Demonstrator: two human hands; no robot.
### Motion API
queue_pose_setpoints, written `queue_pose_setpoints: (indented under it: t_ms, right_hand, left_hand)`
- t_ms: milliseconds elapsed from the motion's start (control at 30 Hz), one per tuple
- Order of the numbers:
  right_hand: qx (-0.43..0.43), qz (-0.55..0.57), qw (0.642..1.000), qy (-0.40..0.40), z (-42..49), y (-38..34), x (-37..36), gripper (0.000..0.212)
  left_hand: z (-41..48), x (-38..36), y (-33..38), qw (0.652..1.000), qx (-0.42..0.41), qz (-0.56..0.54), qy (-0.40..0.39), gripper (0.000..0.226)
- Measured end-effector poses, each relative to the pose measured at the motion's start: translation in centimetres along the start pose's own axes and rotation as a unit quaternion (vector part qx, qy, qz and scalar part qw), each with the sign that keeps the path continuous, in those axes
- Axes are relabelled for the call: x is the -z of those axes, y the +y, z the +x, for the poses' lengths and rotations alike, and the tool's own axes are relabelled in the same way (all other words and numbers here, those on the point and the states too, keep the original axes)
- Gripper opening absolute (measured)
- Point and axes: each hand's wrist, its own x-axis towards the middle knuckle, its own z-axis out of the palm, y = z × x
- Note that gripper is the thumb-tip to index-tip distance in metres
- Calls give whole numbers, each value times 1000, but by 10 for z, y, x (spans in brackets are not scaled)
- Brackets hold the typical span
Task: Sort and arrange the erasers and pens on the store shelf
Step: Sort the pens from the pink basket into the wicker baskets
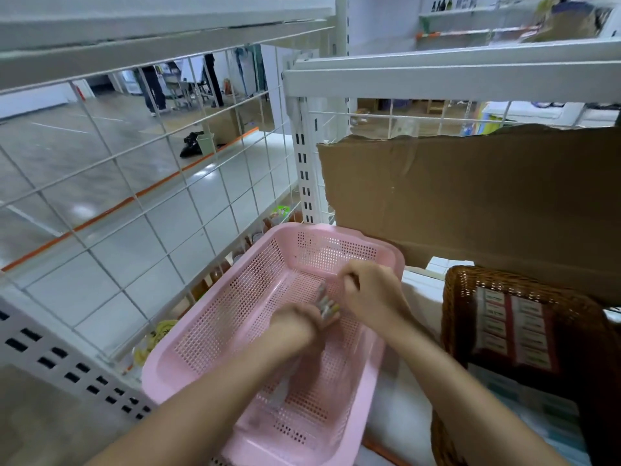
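A pink perforated plastic basket (pixel 235 314) sits on the white shelf in front of me. Both my hands are inside it. My left hand (pixel 295 326) grips the near end of a small bundle of pens (pixel 326 302), which looks blurred and greyish. My right hand (pixel 373 294) is curled over the far end of the same bundle, fingers bent down around it. To the right stands a brown wicker basket (pixel 453 297) holding rows of boxed erasers (pixel 514 327) with red and white labels.
A white wire grid panel (pixel 134 196) walls the shelf on the left. A large cardboard sheet (pixel 470 196) leans behind the wicker basket. White shelf boards run overhead. Snack packets show below the grid on the left. People's legs stand far off across the floor.
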Motion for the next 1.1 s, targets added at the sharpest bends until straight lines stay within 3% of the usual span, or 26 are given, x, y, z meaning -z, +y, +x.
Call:
queue_pose_setpoints:
  t_ms: [67, 133, 167, 233, 300, 400, 467, 533, 667, 767, 833, 967, 1100]
  right_hand:
    - [4, 62, 998, 1, -6, -3, 13, 22]
    - [-3, 120, 993, 2, -14, -4, 29, 21]
    - [-15, 154, 988, 8, -19, -4, 37, 21]
    - [-45, 224, 973, 15, -30, -4, 55, 18]
    - [-55, 291, 955, 8, -45, -6, 72, 13]
    - [-61, 367, 928, -8, -72, -5, 99, 14]
    - [-57, 364, 930, 5, -89, 5, 116, 13]
    - [-54, 344, 936, 47, -104, 21, 133, 17]
    - [-24, 248, 964, 93, -139, 57, 171, 42]
    - [-57, 250, 960, 115, -167, 92, 206, 33]
    - [-84, 255, 955, 122, -187, 114, 231, 26]
    - [-137, 240, 950, 143, -218, 158, 269, 34]
    - [-216, 243, 936, 135, -234, 202, 292, 31]
  left_hand:
    - [0, 10, -9, 995, 37, -90, -9, 33]
    - [-1, 21, -20, 957, 67, -279, 33, 13]
    - [-3, 25, -22, 913, 64, -398, 60, 9]
    - [-17, 36, -11, 780, 18, -619, 87, 17]
    - [-37, 46, 12, 666, -46, -739, 91, 12]
    - [-51, 47, 52, 546, -114, -828, 59, 13]
    - [-51, 42, 77, 500, -130, -856, 29, 12]
    - [-50, 36, 104, 502, -128, -855, 10, 16]
    - [-51, 25, 162, 543, -143, -827, -30, 20]
    - [-55, 24, 214, 561, -149, -811, -72, 28]
    - [-61, 25, 252, 562, -139, -809, -99, 31]
    - [-70, 22, 327, 563, -106, -809, -133, 26]
    - [-74, 14, 382, 539, -51, -833, -118, 18]
